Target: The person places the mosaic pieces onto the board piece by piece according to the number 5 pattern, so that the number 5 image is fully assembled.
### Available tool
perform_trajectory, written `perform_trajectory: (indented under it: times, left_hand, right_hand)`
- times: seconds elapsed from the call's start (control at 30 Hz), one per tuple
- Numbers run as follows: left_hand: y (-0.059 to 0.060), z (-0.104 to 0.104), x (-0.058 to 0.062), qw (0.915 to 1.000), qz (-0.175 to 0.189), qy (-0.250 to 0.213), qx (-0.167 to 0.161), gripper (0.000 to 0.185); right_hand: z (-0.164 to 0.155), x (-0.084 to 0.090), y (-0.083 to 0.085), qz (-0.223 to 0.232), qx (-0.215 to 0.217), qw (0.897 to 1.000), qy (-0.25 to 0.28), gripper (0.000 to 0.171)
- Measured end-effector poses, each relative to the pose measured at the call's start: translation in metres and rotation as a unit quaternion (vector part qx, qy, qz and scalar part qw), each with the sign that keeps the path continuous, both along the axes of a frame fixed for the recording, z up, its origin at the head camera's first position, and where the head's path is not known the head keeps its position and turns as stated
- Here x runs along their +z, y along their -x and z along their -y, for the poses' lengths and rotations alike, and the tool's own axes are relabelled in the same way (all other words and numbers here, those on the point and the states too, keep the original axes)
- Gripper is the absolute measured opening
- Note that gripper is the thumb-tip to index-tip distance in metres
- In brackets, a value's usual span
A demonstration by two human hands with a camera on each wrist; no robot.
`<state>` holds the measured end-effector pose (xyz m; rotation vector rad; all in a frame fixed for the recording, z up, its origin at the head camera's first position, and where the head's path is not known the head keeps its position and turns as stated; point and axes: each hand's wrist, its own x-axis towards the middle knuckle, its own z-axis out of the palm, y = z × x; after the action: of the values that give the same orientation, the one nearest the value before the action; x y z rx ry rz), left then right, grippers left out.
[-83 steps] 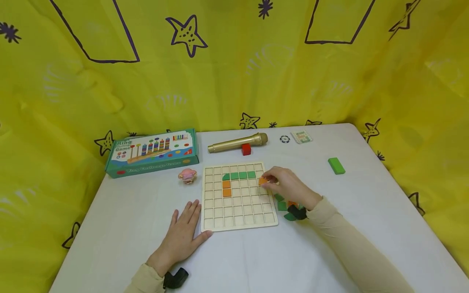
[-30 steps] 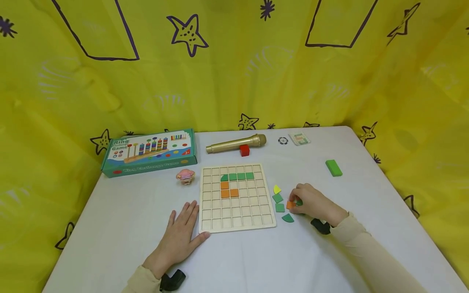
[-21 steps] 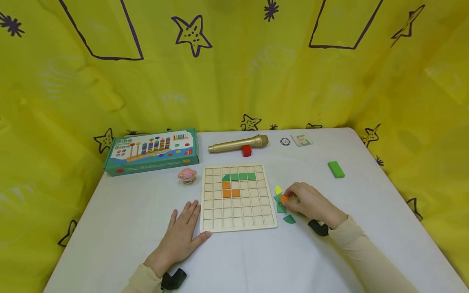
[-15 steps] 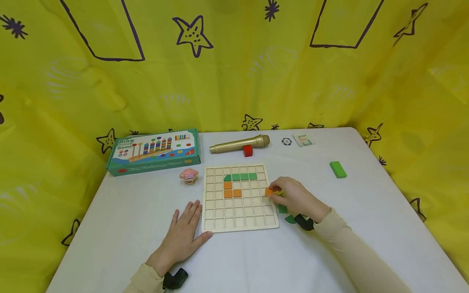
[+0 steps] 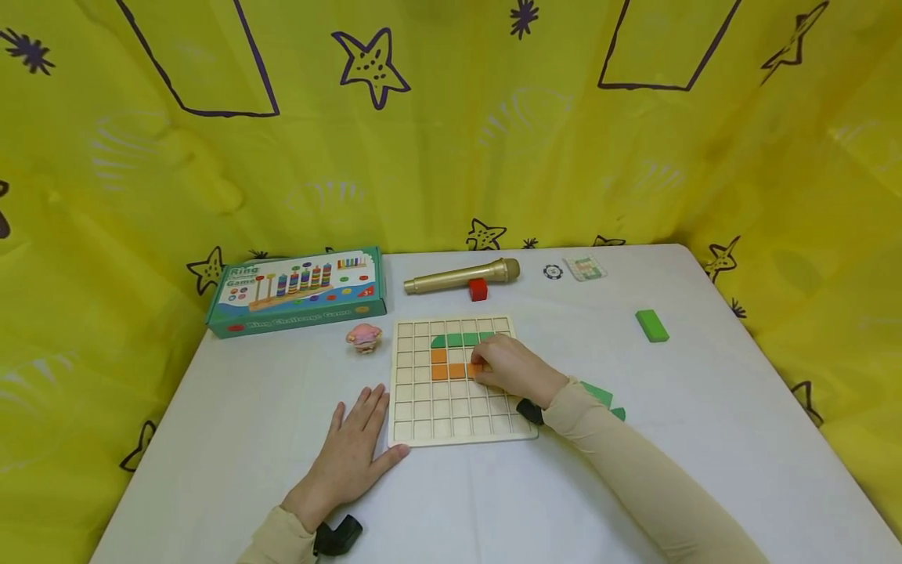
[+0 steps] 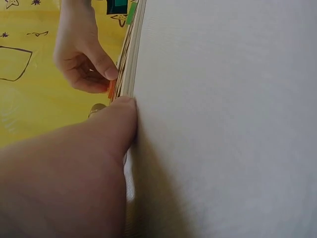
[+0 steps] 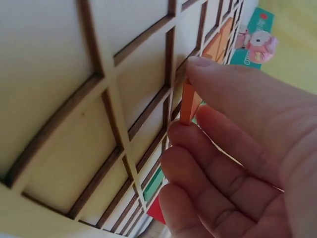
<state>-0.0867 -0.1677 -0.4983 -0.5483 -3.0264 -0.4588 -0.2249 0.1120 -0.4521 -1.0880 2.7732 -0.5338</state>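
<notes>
Right hand (image 5: 513, 370) pinching orange tile (image 7: 188, 103) over grid board (image 5: 451, 423).
Tile: thin, flat, orange, held edge-on between thumb and fingertips, just above a cell at 3 o'clock of the orange row (image 5: 447, 370). Left hand (image 5: 350, 454) lies flat, fingers straight, thumb touching board's edge at 7 o'clock. Right hand hides most of the tile in head view; green pieces (image 5: 599, 394) partly behind sleeve.

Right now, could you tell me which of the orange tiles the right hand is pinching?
The orange tile at the right end of the orange row, beside the two already seated in the board. The right hand pinches it, tilted on edge; the others lie flat.
</notes>
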Motion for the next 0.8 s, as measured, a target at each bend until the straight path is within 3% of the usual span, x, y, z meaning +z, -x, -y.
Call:
perform_trajectory:
  times: [0.47,0.67,0.8]
  left_hand:
    - [0.001,0.001,0.0,1.0,-0.005,0.002,0.0,0.085]
    - [0.0,0.001,-0.001,1.0,-0.005,0.0,0.002,0.085]
    - [-0.001,0.0,-0.001,1.0,-0.003,-0.001,-0.001,0.085]
  right_hand:
    - [-0.003,-0.003,-0.001,-0.088,0.064,0.994,0.008,0.005]
    - [-0.012,-0.003,-0.001,-0.053,0.054,0.996,0.036,0.005]
    - [-0.037,0.001,0.004,-0.018,0.003,0.999,0.042,0.013]
